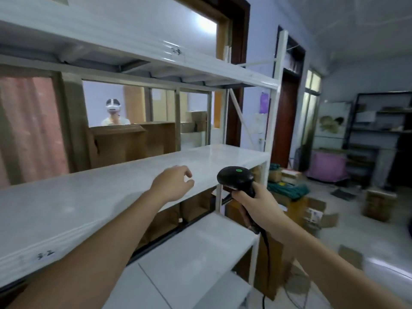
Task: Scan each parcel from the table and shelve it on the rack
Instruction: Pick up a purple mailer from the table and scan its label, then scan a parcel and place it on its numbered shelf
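Note:
A white metal rack [236, 152] fills the left and middle of the view, with bare white shelves at several heights. My left hand [172, 185] hovers over the front edge of the middle shelf, fingers loosely curled, holding nothing. My right hand [256, 205] grips the handle of a black barcode scanner [236, 176] with a green dot on its head; its cable hangs down. The scanner sits just right of the shelf's front corner. No parcel is in either hand.
Brown cardboard boxes [133, 141] stand behind the rack, and a person wearing a headset [114, 113] is beyond them. More boxes [379, 204] and green bundles [287, 189] lie on the floor at right. A dark shelving unit [383, 130] stands at far right.

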